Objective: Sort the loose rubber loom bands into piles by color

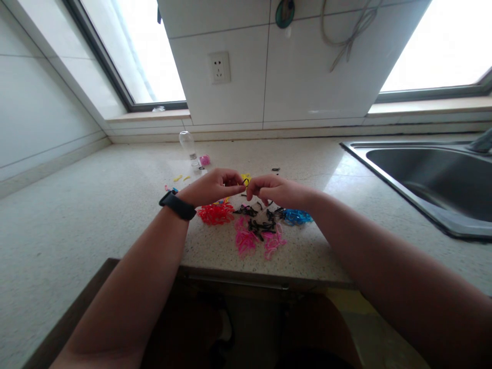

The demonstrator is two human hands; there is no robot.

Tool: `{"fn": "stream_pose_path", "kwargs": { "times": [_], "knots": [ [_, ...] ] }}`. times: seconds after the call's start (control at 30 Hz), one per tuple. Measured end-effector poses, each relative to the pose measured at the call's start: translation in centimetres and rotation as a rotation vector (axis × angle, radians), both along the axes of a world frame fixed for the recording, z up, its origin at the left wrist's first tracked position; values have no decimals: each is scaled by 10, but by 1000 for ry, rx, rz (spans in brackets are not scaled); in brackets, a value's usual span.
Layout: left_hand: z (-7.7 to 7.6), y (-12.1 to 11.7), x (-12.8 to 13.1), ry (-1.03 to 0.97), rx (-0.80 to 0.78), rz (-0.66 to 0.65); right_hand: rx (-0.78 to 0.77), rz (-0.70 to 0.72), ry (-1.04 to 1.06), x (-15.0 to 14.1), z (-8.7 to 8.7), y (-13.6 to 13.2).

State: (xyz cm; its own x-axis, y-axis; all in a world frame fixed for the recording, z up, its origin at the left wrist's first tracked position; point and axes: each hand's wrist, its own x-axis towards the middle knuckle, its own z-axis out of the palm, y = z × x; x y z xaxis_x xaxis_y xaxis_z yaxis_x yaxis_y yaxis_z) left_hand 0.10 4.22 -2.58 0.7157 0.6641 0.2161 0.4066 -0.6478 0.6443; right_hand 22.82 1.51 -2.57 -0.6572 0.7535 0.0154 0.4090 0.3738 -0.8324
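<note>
My left hand point(221, 185), with a black band on its wrist, pinches a small black rubber band point(245, 181) between thumb and fingertips. Close beside it, almost touching, is my right hand point(274, 188), its fingers bent downward and the thumb apart from the index finger; I see nothing held in it. Below the hands lie loose black rubber bands point(262, 225). Red rubber bands point(216, 213) are heaped under my left wrist, and blue rubber bands point(297, 217) under my right. Pink rubber bands point(246, 243) spread nearest the counter's front edge. Yellow rubber bands point(246, 178) show partly behind the fingertips.
A clear plastic bottle point(187, 146) stands at the back left, near a pink bundle point(205, 160). Stray yellow pieces point(178, 178) and a black band point(275, 169) lie on the speckled counter point(146, 215). A steel sink point(423, 174) is at the right.
</note>
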Motion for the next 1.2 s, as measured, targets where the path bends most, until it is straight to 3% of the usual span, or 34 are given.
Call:
{"fn": "stream_pose_path", "kwargs": {
  "times": [1.2],
  "knots": [
    [-1,1,-1,17,6,-5,63,35,-81,-2,-6,1]
  ]
}}
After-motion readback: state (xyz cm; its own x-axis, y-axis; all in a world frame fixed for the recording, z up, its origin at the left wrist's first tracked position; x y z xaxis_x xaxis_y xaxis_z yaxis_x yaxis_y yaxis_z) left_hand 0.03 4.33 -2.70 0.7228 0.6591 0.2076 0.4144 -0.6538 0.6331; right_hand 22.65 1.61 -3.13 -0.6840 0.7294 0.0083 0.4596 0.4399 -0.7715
